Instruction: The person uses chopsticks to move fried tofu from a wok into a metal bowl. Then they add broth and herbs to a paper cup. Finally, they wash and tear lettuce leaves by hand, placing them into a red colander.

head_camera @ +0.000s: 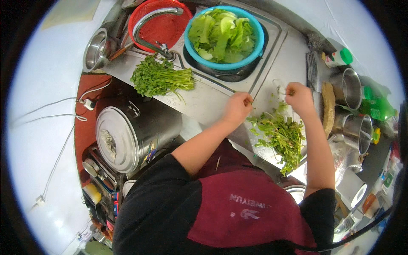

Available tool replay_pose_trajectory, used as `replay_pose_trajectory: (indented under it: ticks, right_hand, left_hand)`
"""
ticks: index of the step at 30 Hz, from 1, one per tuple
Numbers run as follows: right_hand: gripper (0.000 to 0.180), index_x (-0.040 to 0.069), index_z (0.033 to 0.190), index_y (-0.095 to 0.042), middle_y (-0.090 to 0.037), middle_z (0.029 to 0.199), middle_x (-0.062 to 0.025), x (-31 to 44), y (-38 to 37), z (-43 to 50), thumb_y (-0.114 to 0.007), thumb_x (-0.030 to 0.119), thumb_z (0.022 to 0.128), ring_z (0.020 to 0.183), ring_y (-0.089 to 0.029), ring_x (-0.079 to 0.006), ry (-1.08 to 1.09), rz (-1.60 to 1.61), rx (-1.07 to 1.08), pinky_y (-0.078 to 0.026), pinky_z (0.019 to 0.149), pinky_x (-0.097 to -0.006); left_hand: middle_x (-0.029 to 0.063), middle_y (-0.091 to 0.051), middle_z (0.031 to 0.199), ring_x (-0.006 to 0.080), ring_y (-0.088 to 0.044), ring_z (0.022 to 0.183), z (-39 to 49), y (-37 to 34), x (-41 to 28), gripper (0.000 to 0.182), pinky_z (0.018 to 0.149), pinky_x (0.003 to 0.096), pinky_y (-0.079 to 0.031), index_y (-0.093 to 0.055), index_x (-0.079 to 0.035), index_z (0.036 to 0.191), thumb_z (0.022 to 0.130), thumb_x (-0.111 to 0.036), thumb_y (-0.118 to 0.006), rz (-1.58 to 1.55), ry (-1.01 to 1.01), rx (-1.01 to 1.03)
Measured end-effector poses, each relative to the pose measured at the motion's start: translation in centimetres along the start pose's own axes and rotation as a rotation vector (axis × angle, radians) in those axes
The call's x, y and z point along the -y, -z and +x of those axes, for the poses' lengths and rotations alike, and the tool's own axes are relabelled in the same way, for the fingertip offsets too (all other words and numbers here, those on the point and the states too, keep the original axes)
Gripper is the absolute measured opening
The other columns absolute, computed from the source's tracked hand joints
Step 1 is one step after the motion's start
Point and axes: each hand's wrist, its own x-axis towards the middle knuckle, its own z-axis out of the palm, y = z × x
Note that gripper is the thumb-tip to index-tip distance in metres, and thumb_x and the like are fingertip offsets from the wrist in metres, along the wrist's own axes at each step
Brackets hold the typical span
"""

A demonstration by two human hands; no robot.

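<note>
My left hand is curled over the steel counter's front edge, with tiny green bits showing at its fingers. Whether it grips a stem is too small to tell. Above the loose heap of leafy herbs, my right hand pinches a small dark bit of greens between thumb and fingers. A pale, thin loop-like thing lies by those fingertips, blurred. To the left rests a neater bunch of leafy herbs, its stems pointing right. Scattered leaf bits lie between my right hand and the heap.
A blue basin of lettuce leaves sits in the sink, beside the faucet and a red colander. Steel pots and a green bottle line the right. A large lidded steel pot stands below left.
</note>
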Motion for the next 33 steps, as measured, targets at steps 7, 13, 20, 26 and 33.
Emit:
replay_pose_trajectory:
  ticks: [7,13,20,26,33]
  right_hand:
    - [0.012,0.002,0.078,-0.055,-0.056,0.077,-0.0075,2.5,4.5,-14.4,-0.059,-0.007,0.071,0.068,-0.056,-0.0155,-0.098,0.272,-0.309,-0.046,0.062,-0.027]
    - [0.016,0.005,0.082,-0.058,-0.059,0.087,-0.0141,-0.3,-4.2,-17.8,-0.063,-0.001,0.068,0.085,-0.059,-0.0323,-0.053,-0.345,-0.239,-0.05,0.072,-0.0428]
    - [0.007,0.006,0.08,-0.061,-0.06,0.088,-0.012,-2.1,-8.3,-16.1,-0.056,0.007,0.075,0.088,-0.059,-0.0282,-0.217,-0.549,-0.192,-0.051,0.076,-0.0383]
    - [0.023,0.005,0.099,-0.062,-0.06,0.102,-0.0168,0.6,-5.8,-18.7,-0.055,0.007,0.077,0.1,-0.058,-0.0322,-0.231,-0.329,-0.204,-0.05,0.085,-0.0393]
    - [0.076,0.008,0.134,-0.048,-0.052,0.131,-0.0196,-8.5,2.2,-30.1,-0.08,0.032,0.07,0.119,-0.051,-0.0362,-0.693,-0.16,-0.824,-0.041,0.101,-0.046]
  left_hand:
    - [0.0102,-0.06,0.09,0.0279,-0.06,0.082,-3.6,-1.7,-7.9,0.017,0.072,0.036,-0.05,-0.065,-0.004,0.09,0.073,0.0,-0.065,-0.251,-0.47,0.145]
    - [0.0045,-0.062,0.089,0.0256,-0.055,0.089,-4.8,-3.6,-6.5,0.014,0.074,0.0396,-0.044,-0.066,-0.007,0.08,0.075,-0.02,-0.063,0.19,-0.935,0.303]
    - [0.0118,-0.062,0.104,0.0238,-0.06,0.088,-4.3,-2.8,-2.3,0.04,0.076,0.034,-0.047,-0.053,-0.003,0.123,0.086,-0.015,-0.065,0.048,-0.358,0.097]
    - [0.0076,-0.058,0.117,0.0211,-0.06,0.096,-2.8,-6.5,-1.1,0.042,0.072,0.0346,-0.052,-0.045,-0.007,0.132,0.094,-0.022,-0.057,-0.298,0.329,0.751]
    - [0.0069,-0.063,0.109,0.0209,-0.064,0.093,-3.0,-7.5,-3.0,0.037,0.067,0.0346,-0.056,-0.054,-0.009,0.123,0.089,-0.024,-0.056,-0.493,0.474,0.869]
